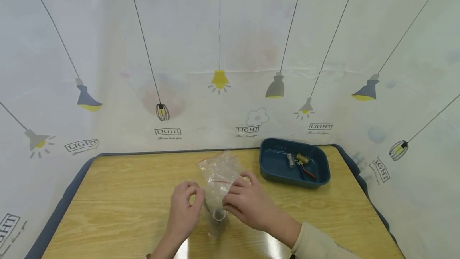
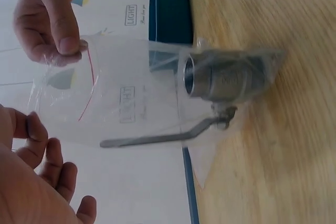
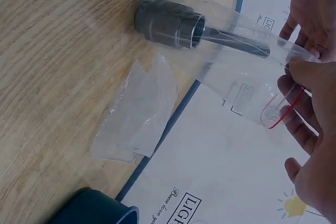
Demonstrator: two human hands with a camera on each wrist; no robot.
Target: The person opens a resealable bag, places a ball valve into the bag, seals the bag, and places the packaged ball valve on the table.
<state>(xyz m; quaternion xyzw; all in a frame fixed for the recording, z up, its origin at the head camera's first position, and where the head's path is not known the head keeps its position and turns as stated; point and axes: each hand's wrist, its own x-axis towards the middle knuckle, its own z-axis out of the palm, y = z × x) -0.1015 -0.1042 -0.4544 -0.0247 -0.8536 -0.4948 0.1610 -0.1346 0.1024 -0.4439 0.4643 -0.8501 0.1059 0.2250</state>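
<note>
A metal ball valve (image 2: 231,80) with a long lever handle (image 2: 157,140) sits inside a clear zip bag (image 3: 231,72), close over the wooden table. Its round open end (image 1: 219,214) faces up in the head view. My left hand (image 1: 184,207) pinches one side of the bag's mouth between thumb and forefinger. On the opposite side, my right hand (image 1: 249,201) pinches the mouth by the red zip line (image 3: 287,108). A second clear bag (image 3: 139,111) lies flat on the table beyond the valve.
A dark blue tray (image 1: 291,179) stands at the back right of the wooden table (image 1: 136,187). In it lie a small silver fitting (image 1: 290,160), a brass-coloured fitting (image 1: 302,158) and a red-handled piece (image 1: 309,172). A lamp-printed cloth (image 1: 201,111) hangs around the table's back and sides.
</note>
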